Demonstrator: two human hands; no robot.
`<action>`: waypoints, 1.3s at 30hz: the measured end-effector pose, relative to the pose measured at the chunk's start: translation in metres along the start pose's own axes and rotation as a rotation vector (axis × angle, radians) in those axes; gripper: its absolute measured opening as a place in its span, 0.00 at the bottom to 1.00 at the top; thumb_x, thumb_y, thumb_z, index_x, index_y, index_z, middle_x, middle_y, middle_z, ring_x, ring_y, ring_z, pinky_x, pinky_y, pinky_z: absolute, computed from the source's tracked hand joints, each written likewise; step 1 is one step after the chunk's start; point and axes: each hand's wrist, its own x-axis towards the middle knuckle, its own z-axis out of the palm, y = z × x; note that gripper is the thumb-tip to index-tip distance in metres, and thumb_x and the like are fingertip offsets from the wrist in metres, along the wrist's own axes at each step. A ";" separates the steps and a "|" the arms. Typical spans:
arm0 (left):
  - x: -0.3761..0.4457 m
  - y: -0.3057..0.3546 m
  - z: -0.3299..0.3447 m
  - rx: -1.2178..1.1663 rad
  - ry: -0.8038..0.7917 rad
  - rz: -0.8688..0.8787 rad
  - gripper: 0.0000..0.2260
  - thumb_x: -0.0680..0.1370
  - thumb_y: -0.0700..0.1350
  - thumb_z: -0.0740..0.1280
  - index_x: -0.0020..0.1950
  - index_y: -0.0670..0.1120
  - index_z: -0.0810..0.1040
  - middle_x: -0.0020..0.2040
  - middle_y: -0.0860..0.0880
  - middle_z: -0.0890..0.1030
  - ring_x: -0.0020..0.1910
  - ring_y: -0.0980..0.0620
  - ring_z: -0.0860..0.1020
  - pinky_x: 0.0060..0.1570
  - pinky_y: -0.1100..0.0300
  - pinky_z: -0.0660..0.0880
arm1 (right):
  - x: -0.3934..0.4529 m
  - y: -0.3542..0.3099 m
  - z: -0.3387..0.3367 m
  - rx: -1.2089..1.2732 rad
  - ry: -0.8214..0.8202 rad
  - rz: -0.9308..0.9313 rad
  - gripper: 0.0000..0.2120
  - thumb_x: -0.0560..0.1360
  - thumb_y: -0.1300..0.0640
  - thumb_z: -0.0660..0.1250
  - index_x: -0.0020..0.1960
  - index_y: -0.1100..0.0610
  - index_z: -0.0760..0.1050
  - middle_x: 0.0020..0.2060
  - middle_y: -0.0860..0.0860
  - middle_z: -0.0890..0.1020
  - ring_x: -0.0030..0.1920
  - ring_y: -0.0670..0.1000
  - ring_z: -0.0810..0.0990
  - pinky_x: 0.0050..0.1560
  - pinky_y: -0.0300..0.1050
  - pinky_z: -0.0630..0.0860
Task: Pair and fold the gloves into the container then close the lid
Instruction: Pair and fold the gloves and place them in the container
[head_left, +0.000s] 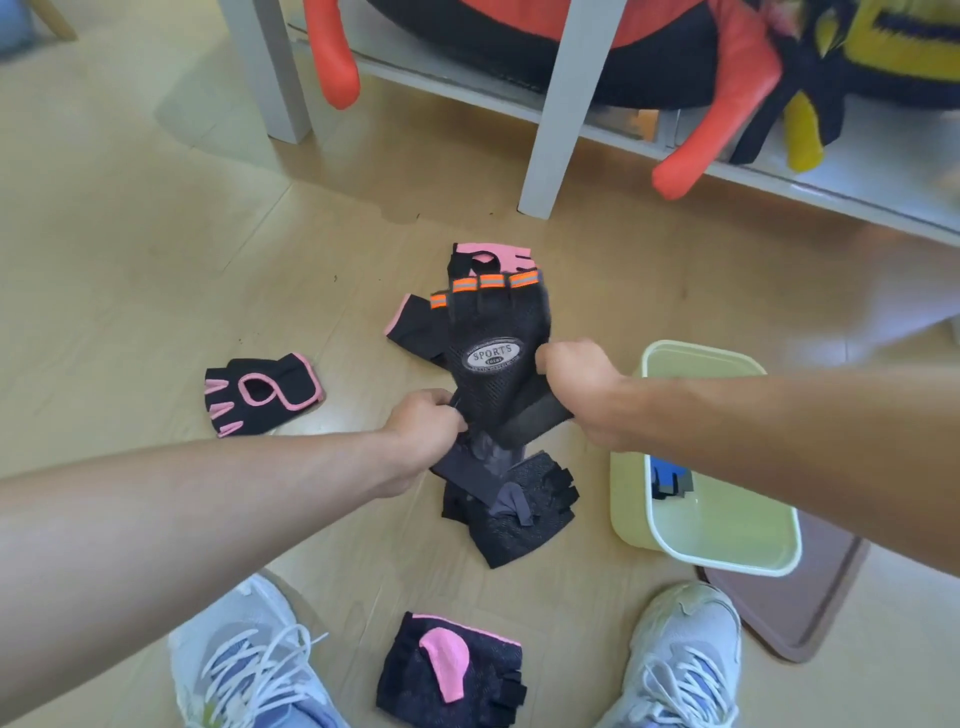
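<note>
Two hands hold one black mesh glove (493, 358) up over the floor: the left hand (423, 423) pinches its lower left edge, and the right hand (579, 384) is curled round its right side, near the wrist strap. That glove is fingerless, with orange reflective bands across the finger stubs and an oval "SPORTS" badge on the back.

Just below the hands lies a black glove with a grey strap (511, 506), flat on the wood floor (130, 260). Beyond the held glove, partly hidden by it, a pink-and-black glove (491, 258) sits on the floor, and another pink-trimmed piece (415, 322) pokes out beside it. A further pink-trimmed black glove (260, 392) lies well to the left, palm hole up, and a black glove with a pink patch (449, 670) rests between the person's white sneakers (249, 660).

On the right stands a pale yellow-green plastic container (631, 499), open, with a blue-and-black glove (670, 480) inside (most of it is hidden by the forearm). A brownish lid (800, 608) lies flat on the floor, partly under the container.
</note>
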 end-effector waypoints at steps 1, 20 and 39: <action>-0.001 0.004 0.002 -0.076 -0.017 -0.015 0.11 0.76 0.35 0.62 0.50 0.45 0.81 0.50 0.42 0.85 0.50 0.42 0.81 0.54 0.50 0.78 | 0.000 0.001 -0.003 0.110 -0.013 0.018 0.06 0.72 0.61 0.60 0.46 0.59 0.74 0.42 0.58 0.78 0.39 0.57 0.78 0.45 0.48 0.72; 0.001 -0.023 -0.013 0.533 0.111 0.180 0.06 0.82 0.49 0.64 0.57 0.49 0.71 0.47 0.48 0.81 0.46 0.46 0.81 0.45 0.52 0.79 | -0.016 0.101 0.049 -1.128 -0.365 -0.631 0.08 0.80 0.50 0.62 0.55 0.54 0.73 0.51 0.52 0.80 0.51 0.58 0.80 0.49 0.52 0.79; -0.006 -0.012 -0.016 0.593 0.213 0.409 0.03 0.85 0.45 0.57 0.56 0.49 0.63 0.44 0.48 0.78 0.42 0.45 0.78 0.41 0.52 0.73 | -0.030 0.113 0.035 -1.006 -0.348 -0.915 0.03 0.81 0.55 0.64 0.54 0.50 0.71 0.51 0.46 0.78 0.52 0.52 0.77 0.49 0.46 0.72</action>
